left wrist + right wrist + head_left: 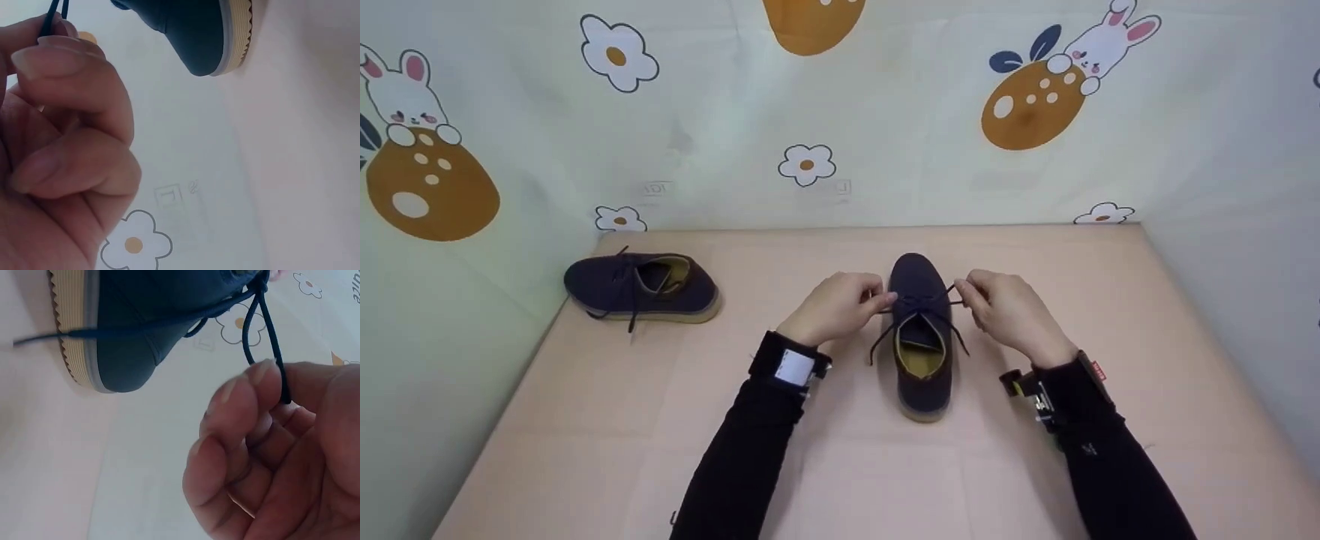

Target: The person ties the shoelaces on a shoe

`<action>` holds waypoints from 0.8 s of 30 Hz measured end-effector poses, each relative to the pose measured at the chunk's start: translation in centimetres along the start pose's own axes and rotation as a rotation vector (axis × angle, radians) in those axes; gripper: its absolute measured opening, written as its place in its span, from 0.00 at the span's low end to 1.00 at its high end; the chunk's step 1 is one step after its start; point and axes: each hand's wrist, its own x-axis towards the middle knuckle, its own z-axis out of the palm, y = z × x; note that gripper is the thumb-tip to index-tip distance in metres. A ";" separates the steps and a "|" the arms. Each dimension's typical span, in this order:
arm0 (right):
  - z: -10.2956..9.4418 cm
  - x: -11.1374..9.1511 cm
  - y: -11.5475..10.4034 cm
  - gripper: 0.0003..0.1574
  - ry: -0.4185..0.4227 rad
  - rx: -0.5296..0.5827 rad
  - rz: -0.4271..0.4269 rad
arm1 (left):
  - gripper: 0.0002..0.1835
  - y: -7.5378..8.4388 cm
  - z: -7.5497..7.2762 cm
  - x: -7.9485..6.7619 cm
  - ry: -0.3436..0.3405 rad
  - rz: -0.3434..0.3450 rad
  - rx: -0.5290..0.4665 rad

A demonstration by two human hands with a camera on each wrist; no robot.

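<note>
A dark navy shoe (915, 281) stands upright on the table, toe pointing away, its yellowish insole showing. My left hand (840, 304), left of the laces, pinches a lace loop (52, 19) between thumb and curled fingers. On the other side my right hand (1009, 311) pinches a second lace loop (273, 337), drawn out sideways from the knot. Two loose lace ends hang down along the shoe's sides. In the right wrist view one lace end (140, 326) crosses the shoe's side (126, 354).
A matching navy shoe (607, 285) lies at the back left, toe to the left, its laces trailing over the side. Pale printed sheets (720, 112) with rabbits and flowers wall in the pinkish table (825, 480) at the back and sides.
</note>
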 end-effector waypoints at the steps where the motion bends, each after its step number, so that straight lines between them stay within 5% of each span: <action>1: -0.1 0.0 0.0 0.21 0.007 -0.001 -0.006 | 0.18 0.0 -0.1 0.0 0.009 0.005 0.004; 14: -0.1 0.0 0.5 0.25 0.023 -0.024 -0.075 | 0.21 -0.6 -1.3 -0.3 0.115 0.034 -0.019; 24: 0.6 -0.4 1.2 0.26 -0.043 -0.060 -0.094 | 0.22 -1.7 -1.7 -0.7 0.063 -0.029 0.077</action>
